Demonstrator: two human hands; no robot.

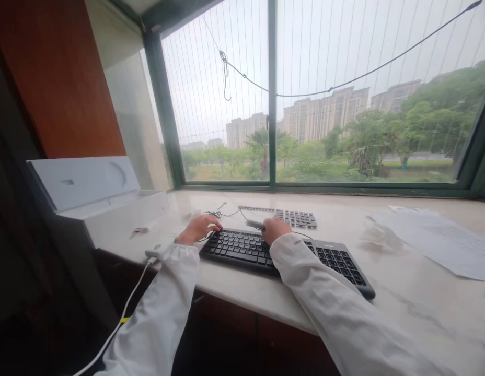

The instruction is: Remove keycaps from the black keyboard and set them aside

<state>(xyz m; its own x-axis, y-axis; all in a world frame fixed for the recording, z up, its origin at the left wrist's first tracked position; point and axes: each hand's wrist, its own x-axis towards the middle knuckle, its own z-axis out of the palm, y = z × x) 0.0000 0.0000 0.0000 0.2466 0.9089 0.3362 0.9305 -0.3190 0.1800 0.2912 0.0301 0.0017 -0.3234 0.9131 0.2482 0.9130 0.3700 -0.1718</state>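
Rests loosely curled left hand (196, 230) at far left corner of keyboard (239, 247); grips grey tool (254, 224) in tightly curled right hand (277, 230).

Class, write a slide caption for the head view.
Left hand at a black computer keyboard, right hand gripping a slim grey object over it.

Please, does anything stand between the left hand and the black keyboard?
Nothing visible blocks it: the left hand is at the far left corner of the keyboard. Dark cable coils lie just beyond the hand.
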